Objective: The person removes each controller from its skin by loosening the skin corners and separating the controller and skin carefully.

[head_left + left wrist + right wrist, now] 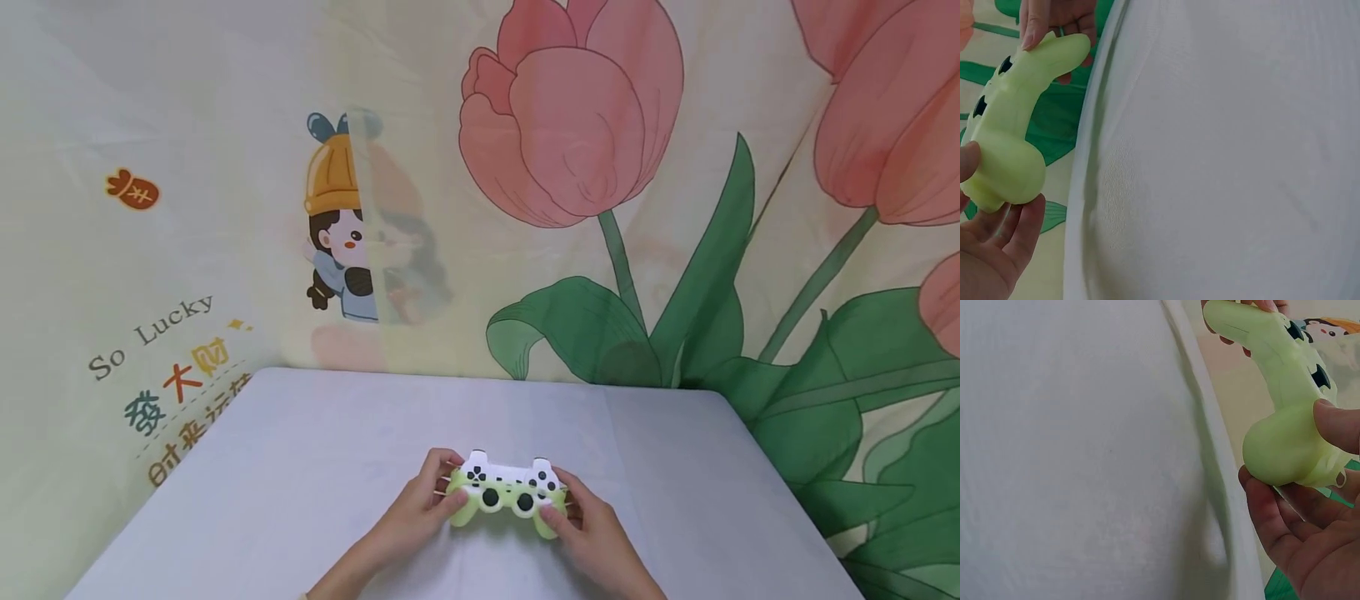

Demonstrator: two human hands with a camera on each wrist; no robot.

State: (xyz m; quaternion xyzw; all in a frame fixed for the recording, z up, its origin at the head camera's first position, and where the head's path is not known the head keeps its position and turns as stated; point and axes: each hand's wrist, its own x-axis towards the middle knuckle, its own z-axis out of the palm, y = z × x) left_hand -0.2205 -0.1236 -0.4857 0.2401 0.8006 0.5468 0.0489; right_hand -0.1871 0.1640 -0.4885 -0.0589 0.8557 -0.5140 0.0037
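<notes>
In the head view's lower centre, one bare left hand (415, 507) grips the left end of one smooth white-and-pale-green game controller (507, 490) with two round black thumbsticks (491, 498). One bare right hand (594, 527) grips its right end, over one white table (337, 442).

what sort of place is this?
Likely an indoor corner screened off for filming: a white-covered table, a tulip-print cloth behind it, a "So Lucky" cloth on the left.

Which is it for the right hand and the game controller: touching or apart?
Touching: the right wrist view shows the right hand gripping the game controller, thumb on one side, fingertips against its handle.
</notes>
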